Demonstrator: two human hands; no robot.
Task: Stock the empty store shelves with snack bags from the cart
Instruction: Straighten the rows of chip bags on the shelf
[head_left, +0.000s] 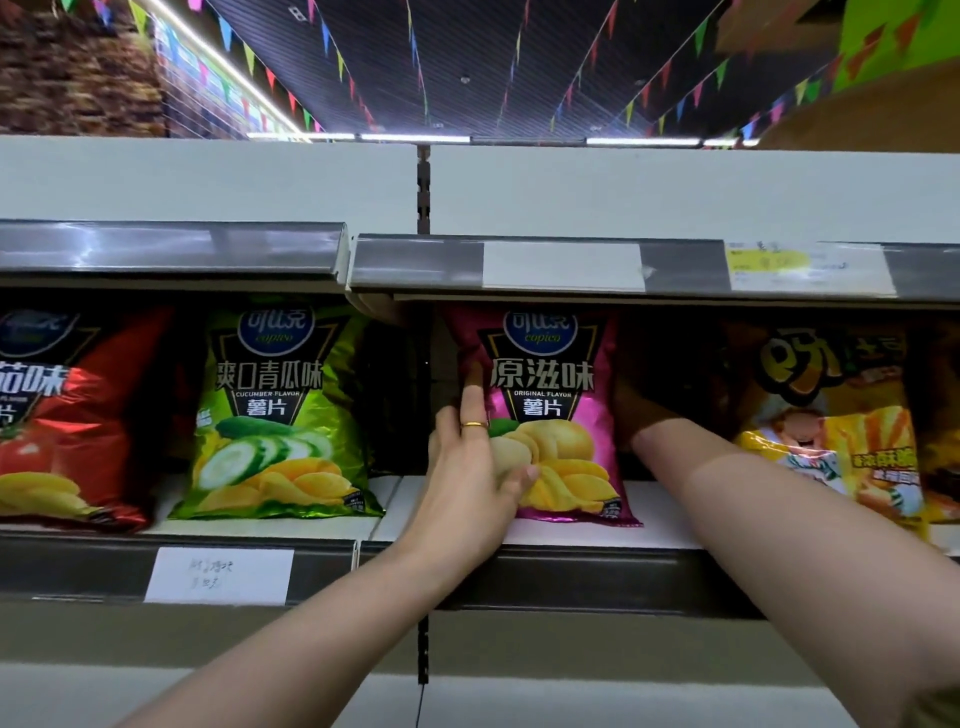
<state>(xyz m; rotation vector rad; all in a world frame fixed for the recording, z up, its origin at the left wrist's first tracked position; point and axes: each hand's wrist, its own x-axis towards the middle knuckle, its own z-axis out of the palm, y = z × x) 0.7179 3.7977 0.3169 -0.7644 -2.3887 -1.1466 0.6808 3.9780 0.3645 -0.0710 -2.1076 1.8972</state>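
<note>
A pink bag of original-flavour chips (561, 415) stands upright on the middle shelf (597, 535). My left hand (470, 467) holds its left edge, index finger pointing up along the bag and thumb pressed on its front. My right hand (644, 410) reaches into the dark gap just right of the bag; its fingers are hidden in shadow behind the bag, so its grip cannot be made out. A green cucumber-flavour bag (275, 415) and a red tomato-flavour bag (67, 421) stand to the left.
Orange-yellow snack bags (841, 415) fill the shelf on the right, close to my right forearm. The upper shelf's price rail (561, 265) overhangs the bags. A lower rail with a white label (221, 574) runs below. The cart is out of view.
</note>
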